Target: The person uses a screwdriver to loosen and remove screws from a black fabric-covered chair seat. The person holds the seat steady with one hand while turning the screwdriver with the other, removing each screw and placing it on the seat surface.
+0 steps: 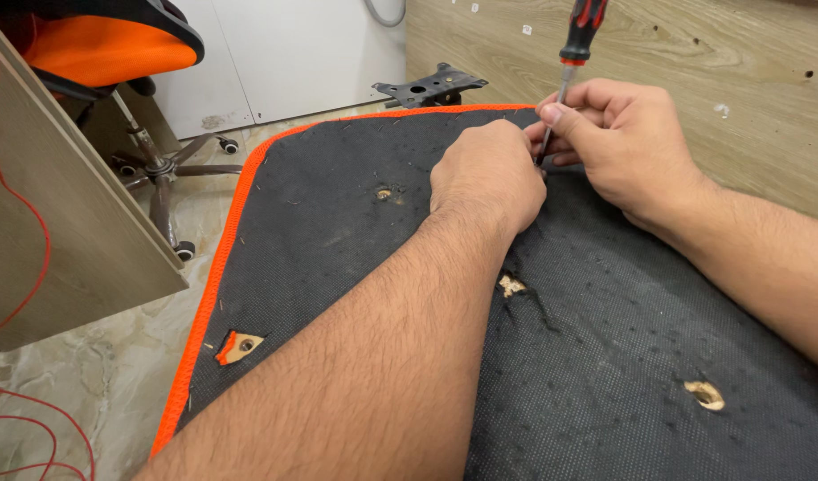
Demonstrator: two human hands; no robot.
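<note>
The screwdriver (pixel 576 49) is gripped upright by the right hand (pixel 623 142) beside the clenched left hand (pixel 485 174), prying at the seat underside (pixel 355 240); steady downward pressure is judged necessary.

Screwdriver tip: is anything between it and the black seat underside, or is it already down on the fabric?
Cannot tell: the left hand covers the screwdriver tip. The right hand grips the shaft just above the seat underside.

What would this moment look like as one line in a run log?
right hand: grips screwdriver upright | left hand: fisted at its tip | on: black seat underside, orange-edged
</note>
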